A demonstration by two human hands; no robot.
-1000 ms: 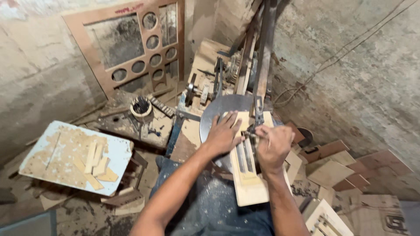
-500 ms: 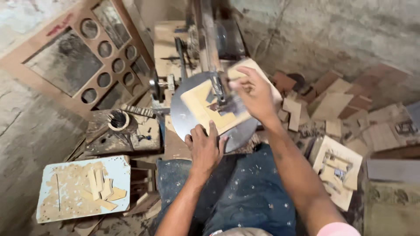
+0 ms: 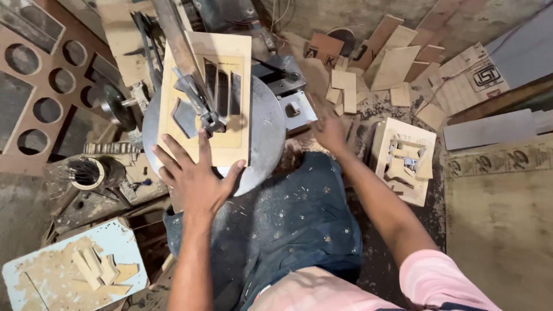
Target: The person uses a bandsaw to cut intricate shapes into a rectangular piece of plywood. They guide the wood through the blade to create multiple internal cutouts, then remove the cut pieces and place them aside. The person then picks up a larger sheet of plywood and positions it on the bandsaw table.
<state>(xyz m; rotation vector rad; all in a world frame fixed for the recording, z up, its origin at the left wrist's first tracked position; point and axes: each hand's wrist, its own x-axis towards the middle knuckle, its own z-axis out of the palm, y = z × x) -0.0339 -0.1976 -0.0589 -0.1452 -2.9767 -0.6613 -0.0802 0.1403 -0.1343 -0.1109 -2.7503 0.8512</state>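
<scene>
Your left hand (image 3: 196, 178) lies flat, fingers spread wide, on the near edge of the one wooden board (image 3: 207, 98), which sits on the round metal table (image 3: 265, 132) with two long slots cut through it. Your right hand (image 3: 329, 131) hangs over the scraps, blurred; I cannot tell its grip.

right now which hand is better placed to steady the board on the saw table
Left. The left hand already lies flat on the board's near edge on the round table; the right hand is off to the side, over the scraps.
</scene>
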